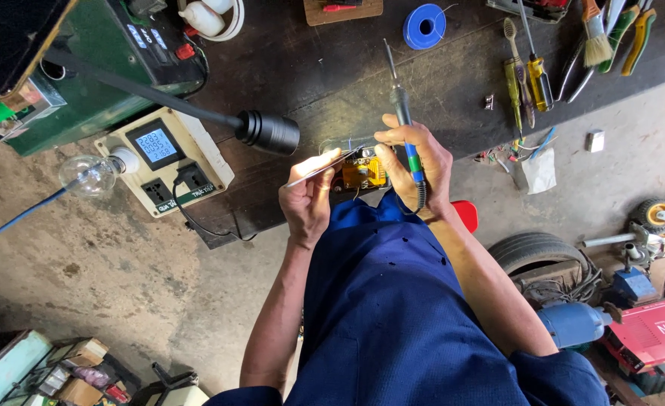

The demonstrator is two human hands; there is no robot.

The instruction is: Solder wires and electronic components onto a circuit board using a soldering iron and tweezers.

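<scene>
My left hand (308, 197) grips thin metal tweezers (323, 166) whose tips reach toward a small circuit board with orange parts (362, 172) at the edge of the dark workbench (332, 83). My right hand (415, 162) holds a soldering iron (402, 105) with a blue and green grip; its metal tip points away from me across the bench. Both hands sit close together over the board, which is lit by a black lamp head (268, 132).
A cream meter box with sockets (163, 159) and a clear bulb (90, 174) lie left. A blue solder spool (423, 26), brushes, pliers and screwdrivers (532, 71) lie on the bench. A tyre (535, 252) and machines stand on the floor at right.
</scene>
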